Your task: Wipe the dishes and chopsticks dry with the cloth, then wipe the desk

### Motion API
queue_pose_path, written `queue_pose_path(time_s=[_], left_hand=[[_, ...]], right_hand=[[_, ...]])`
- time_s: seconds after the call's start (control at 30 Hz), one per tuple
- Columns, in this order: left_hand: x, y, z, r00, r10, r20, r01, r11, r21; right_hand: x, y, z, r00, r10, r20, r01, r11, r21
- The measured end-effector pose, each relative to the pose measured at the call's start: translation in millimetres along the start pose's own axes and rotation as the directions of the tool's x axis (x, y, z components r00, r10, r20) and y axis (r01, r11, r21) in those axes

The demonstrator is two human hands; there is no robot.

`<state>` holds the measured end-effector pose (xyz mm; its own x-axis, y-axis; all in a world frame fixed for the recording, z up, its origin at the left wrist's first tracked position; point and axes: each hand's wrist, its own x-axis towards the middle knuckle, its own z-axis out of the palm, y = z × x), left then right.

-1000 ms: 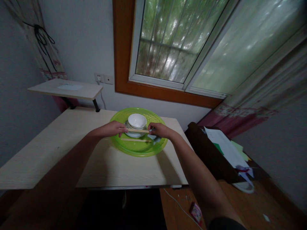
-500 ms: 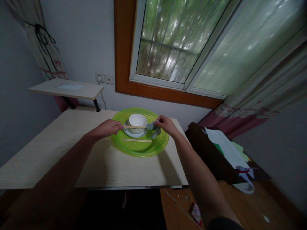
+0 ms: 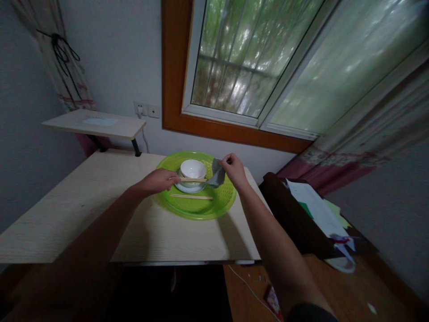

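My left hand is closed on the left end of a pair of chopsticks, which lies level in front of the white bowls. In my right hand, closed in a pinch, a grey cloth hangs just beyond the chopsticks' right end. The top white bowl rests on other dishes over a white plate. They stand in a green basket tray. Another pair of chopsticks lies in the tray, in front of the plate.
The tray stands on a pale wooden table. A small raised shelf is at the back left. Right of the table, a dark brown chest bears papers. A window is behind.
My right hand has moved slightly up and right, and the cloth now hangs spread out, off the chopsticks. My left hand and its chopsticks have shifted a little right.
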<state>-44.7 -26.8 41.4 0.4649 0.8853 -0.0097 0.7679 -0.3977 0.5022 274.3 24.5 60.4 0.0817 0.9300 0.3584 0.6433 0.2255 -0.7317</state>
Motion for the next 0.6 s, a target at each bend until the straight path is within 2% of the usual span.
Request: queue_pose_path(time_s=[0.07, 0.13, 0.2, 0.27, 0.33, 0.43, 0.6], left_hand=[[5.7, 5.4, 6.8, 1.0, 0.02, 0.0, -0.02, 0.999, 0.025], [11.0, 8.9, 13.8, 0.999, 0.042, -0.01, -0.041, 0.999, 0.033], [14.1, 10.0, 19.1, 0.998, 0.057, -0.024, -0.057, 0.998, 0.002], [14.5, 8.7, 21.1, 0.996, 0.075, -0.043, -0.078, 0.995, -0.061], [12.6, 6.0, 19.8, 0.994, 0.084, -0.067, -0.092, 0.988, -0.126], [8.2, 2.6, 13.8, 0.992, 0.07, -0.107, -0.087, 0.982, -0.166], [5.6, 2.9, 8.1, 0.988, 0.085, -0.13, -0.106, 0.98, -0.165]], right_hand=[[-5.8, -10.5, 10.1, 0.997, -0.057, 0.047, 0.054, 0.996, 0.07], [-14.5, -22.6, 19.6, 0.972, -0.15, 0.183, 0.124, 0.982, 0.145], [-23.6, -33.3, 26.4, 0.887, -0.25, 0.387, 0.188, 0.963, 0.191], [-30.4, -39.3, 29.4, 0.803, -0.31, 0.51, 0.266, 0.951, 0.158], [-33.0, -38.7, 28.7, 0.771, -0.337, 0.541, 0.357, 0.931, 0.073], [-30.1, -28.3, 23.8, 0.757, -0.354, 0.549, 0.452, 0.891, -0.049], [-24.7, -13.7, 18.5, 0.73, -0.344, 0.591, 0.511, 0.849, -0.137]])
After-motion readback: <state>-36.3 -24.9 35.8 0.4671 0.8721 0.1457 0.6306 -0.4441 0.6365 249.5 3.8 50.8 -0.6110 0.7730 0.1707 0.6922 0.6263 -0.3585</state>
